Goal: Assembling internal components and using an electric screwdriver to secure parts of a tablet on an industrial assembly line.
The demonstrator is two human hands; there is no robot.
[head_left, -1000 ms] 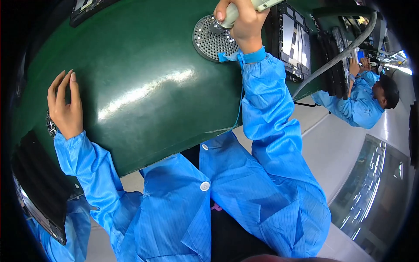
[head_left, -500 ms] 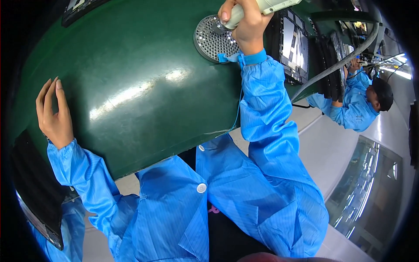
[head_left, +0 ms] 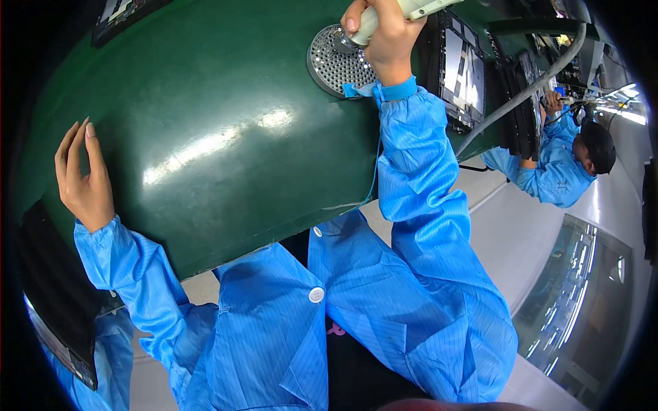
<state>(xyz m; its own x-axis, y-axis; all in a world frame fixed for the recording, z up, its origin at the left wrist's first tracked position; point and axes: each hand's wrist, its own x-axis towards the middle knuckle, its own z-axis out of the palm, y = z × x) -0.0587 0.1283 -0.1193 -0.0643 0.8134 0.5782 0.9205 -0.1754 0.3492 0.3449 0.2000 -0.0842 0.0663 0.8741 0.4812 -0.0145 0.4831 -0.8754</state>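
Note:
My right hand (head_left: 391, 41) is wrapped round the pale handle of a hand-held tool (head_left: 411, 8) with a round, perforated metal head. The holed face of that perforated head (head_left: 339, 63) is turned up toward me, over the green table. Whether the head touches the table, I cannot tell. A blue wrist strap (head_left: 399, 90) with a thin cord is round my right wrist. At the table's left side my left hand (head_left: 87, 181) holds nothing, its fingers stretched out and apart.
Beside my right forearm lies a black-framed flat panel unit (head_left: 460, 72). Past it runs a thick grey cable (head_left: 528, 103). A co-worker in blue (head_left: 558, 168) sits at the right. Dark panels stand at the lower left (head_left: 58, 288) and top left (head_left: 127, 17). The green table (head_left: 226, 185) shines under lamps.
My right hand and the tool have shifted very slightly. My left hand stays nearly where it was. The co-worker's hand at the right has moved a little.

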